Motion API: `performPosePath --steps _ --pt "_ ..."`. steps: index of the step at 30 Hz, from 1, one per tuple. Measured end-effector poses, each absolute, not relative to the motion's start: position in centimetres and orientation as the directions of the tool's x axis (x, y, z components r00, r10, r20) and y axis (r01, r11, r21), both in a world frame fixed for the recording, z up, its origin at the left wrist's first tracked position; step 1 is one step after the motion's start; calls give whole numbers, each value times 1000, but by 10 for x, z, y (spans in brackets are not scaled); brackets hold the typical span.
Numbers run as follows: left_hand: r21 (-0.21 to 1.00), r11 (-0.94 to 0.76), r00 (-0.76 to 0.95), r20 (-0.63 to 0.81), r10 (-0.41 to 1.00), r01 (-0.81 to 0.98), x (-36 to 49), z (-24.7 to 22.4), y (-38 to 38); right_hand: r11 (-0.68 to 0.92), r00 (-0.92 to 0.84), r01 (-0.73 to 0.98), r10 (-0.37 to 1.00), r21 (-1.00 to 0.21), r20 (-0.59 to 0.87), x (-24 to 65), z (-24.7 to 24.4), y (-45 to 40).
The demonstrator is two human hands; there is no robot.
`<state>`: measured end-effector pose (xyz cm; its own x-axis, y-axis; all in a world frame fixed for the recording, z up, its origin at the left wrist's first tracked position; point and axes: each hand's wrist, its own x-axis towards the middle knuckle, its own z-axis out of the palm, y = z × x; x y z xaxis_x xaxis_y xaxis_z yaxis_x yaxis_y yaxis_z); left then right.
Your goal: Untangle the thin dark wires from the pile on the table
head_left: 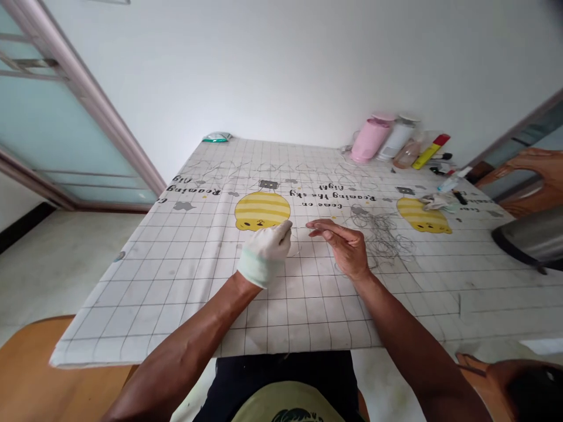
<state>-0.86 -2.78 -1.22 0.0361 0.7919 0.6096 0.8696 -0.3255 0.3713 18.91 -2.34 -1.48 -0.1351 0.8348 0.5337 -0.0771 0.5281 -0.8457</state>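
Observation:
My left hand, in a white knitted glove with a pale green cuff, is closed in a pinch above the table. A faint loop of thin wire shows just beside its fingers. A short gap to the right, my bare right hand points toward it, thumb pressed against nearly straight fingers. Anything between those fingertips is too fine to make out. Beside and behind my right hand lies a loose tangle of thin grey wire. More thin curly strands spread across the far part of the table.
A checked cloth with printed yellow balloons covers the table. At the back right stand a pink flask, a grey flask, a bottle and a yellow-red tube. A metal kettle-like vessel is at right; a green packet lies back left.

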Motion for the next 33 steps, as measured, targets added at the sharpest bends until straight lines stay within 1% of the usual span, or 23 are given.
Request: performPosePath --steps 2,4,7,9,13,18,20,22,24,25,30,33 --pt "353 -369 45 668 743 860 -10 -10 -31 574 -148 -76 802 -815 579 188 -9 -28" --pt "357 -398 44 695 717 845 -10 -9 -33 632 -156 -43 761 -774 630 188 -3 -33" --pt "396 -415 35 688 725 819 -8 -9 -36 705 -133 22 705 -709 697 189 3 -37" --pt "438 -410 32 651 759 800 -7 -9 -38 712 -110 55 701 -700 705 191 4 -37" --pt "539 -331 13 511 860 774 -5 -5 -43 663 -93 109 749 -741 656 192 2 -37" --pt "682 -220 -59 360 931 698 -3 -1 -43 706 -124 168 707 -688 696 192 6 -42" --pt "778 -137 -94 244 965 613 -3 3 -41 724 -180 221 689 -654 702 191 7 -45" --pt "878 -14 -104 72 992 478 -3 8 -38 745 -255 267 667 -612 700 189 7 -47" --pt "933 92 -83 -67 994 348 -3 14 -35 773 -320 294 634 -563 704 187 5 -48" --pt "945 121 -72 -104 992 303 -3 16 -34 788 -342 301 615 -537 711 186 4 -48" --pt "964 136 -61 -126 990 229 0 16 -30 847 -379 318 526 -427 761 182 -3 -44" --pt "960 156 -73 -142 987 231 1 14 -27 841 -351 328 532 -431 771 183 -5 -40"
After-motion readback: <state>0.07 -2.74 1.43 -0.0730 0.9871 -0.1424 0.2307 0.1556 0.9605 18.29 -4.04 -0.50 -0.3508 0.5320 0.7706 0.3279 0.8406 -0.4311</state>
